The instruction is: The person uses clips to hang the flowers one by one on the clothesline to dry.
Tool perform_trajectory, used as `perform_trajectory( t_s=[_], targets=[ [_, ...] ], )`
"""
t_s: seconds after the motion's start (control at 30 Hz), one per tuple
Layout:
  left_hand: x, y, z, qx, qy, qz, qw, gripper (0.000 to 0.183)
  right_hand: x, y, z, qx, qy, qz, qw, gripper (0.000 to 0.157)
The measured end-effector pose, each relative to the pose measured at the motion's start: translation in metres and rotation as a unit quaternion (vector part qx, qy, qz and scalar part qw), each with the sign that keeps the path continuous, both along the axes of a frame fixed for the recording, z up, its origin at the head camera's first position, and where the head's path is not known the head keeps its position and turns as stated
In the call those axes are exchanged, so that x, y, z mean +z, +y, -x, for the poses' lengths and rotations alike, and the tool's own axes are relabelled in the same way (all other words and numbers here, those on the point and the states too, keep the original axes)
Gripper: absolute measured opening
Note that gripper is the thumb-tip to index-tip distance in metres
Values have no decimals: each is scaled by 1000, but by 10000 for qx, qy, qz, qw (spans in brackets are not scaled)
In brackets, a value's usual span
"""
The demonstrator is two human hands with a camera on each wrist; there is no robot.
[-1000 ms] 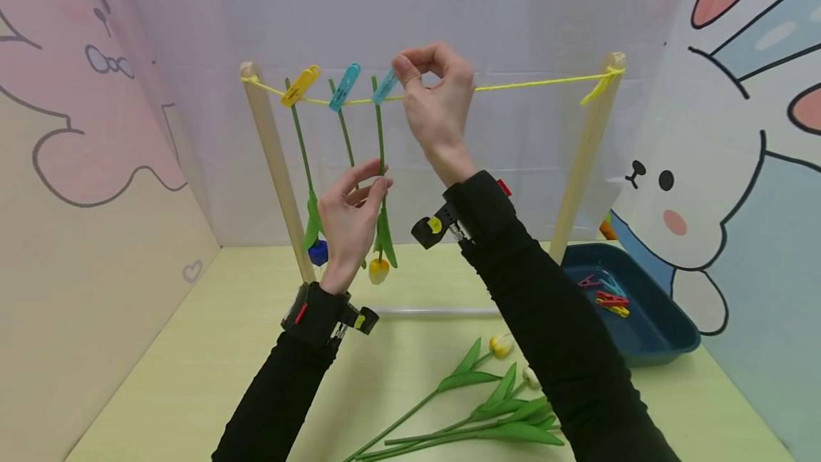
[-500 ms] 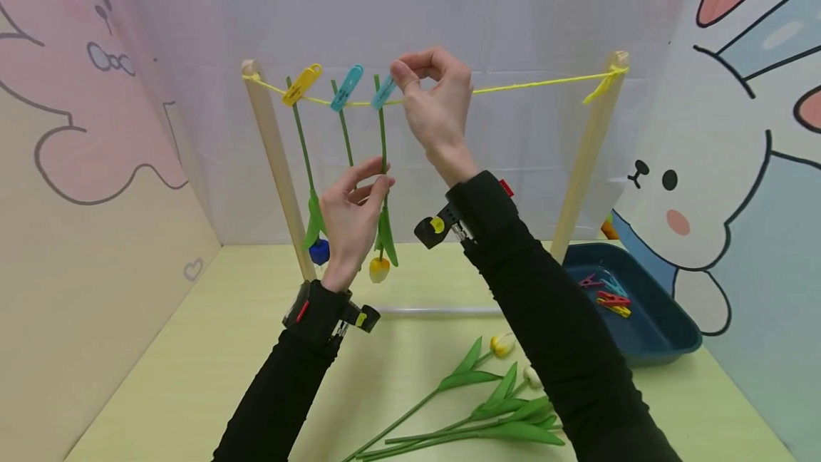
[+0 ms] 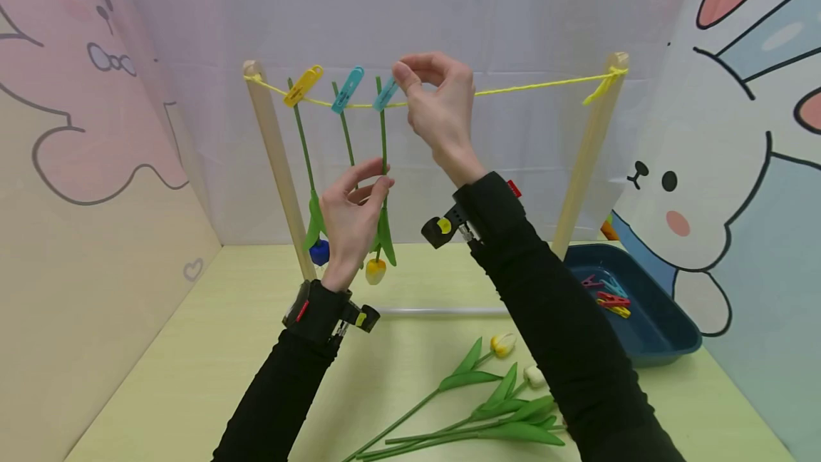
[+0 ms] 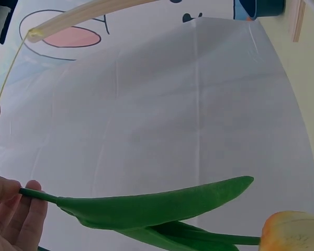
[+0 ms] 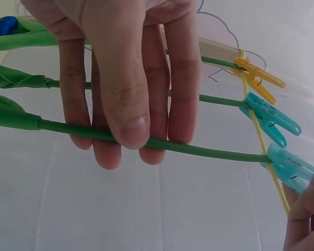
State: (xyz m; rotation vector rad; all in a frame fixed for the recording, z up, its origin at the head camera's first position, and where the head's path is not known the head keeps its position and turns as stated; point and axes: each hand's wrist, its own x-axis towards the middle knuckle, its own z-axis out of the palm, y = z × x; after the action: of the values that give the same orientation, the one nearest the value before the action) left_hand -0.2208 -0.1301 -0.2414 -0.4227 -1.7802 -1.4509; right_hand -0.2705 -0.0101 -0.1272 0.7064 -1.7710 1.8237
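Note:
My left hand (image 3: 349, 216) pinches the green stem of a yellow-and-white tulip (image 3: 375, 271), which hangs head down; thumb and fingers meet on the stem in the right wrist view. With thumb and forefinger my right hand (image 3: 444, 102) pinches the handle end of a light-blue clothespin (image 3: 386, 94). Its jaws sit over the yellow string (image 3: 532, 85) at the top of that stem. To the left, another blue clothespin (image 3: 348, 90) and a yellow clothespin (image 3: 303, 85) hold two more stems on the string. A blue tulip (image 3: 318, 252) hangs from the yellow one; the middle flower is hidden behind my left hand.
Two wooden posts (image 3: 586, 155) carry the string, with a pale bar (image 3: 442, 312) low between them. Several tulips (image 3: 474, 412) lie on the table in front. At the right, partly behind my right sleeve, a dark-blue basin (image 3: 661, 319) holds several clothespins (image 3: 612, 298).
My right hand has shifted slightly down and right, still gripping the blue clothespin. The yellow tulip's head has swung a little left; my left hand stays on the stem.

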Motion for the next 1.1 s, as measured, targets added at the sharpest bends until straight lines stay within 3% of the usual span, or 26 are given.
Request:
perform_trajectory(
  t_s=[0.13, 0.23, 0.5, 0.77, 0.93, 1.1],
  targets=[
    [1, 1, -1, 92, 44, 56, 9999, 30, 1, 4, -2, 293, -59, -112, 9995, 28],
    [-7, -2, 8, 251, 145, 141, 9995, 31, 0, 8, -3, 384, -48, -288, 9988, 31],
    [11, 6, -19, 239, -163, 162, 9994, 32, -4, 21, -7, 417, 45, -667, 9969, 39],
    [-22, -2, -9, 429, 395, 602, 9965, 32, -22, 48, -18, 417, 541, -760, 9948, 36],
    [-42, -2, -21, 288, 440, 976, 9938, 28, -42, 72, -28, 441, 686, -799, 9935, 31],
    [-66, -7, -33, 13, 41, 1507, 9886, 26, -63, 103, -32, 220, 789, -875, 9928, 26]
  ],
)
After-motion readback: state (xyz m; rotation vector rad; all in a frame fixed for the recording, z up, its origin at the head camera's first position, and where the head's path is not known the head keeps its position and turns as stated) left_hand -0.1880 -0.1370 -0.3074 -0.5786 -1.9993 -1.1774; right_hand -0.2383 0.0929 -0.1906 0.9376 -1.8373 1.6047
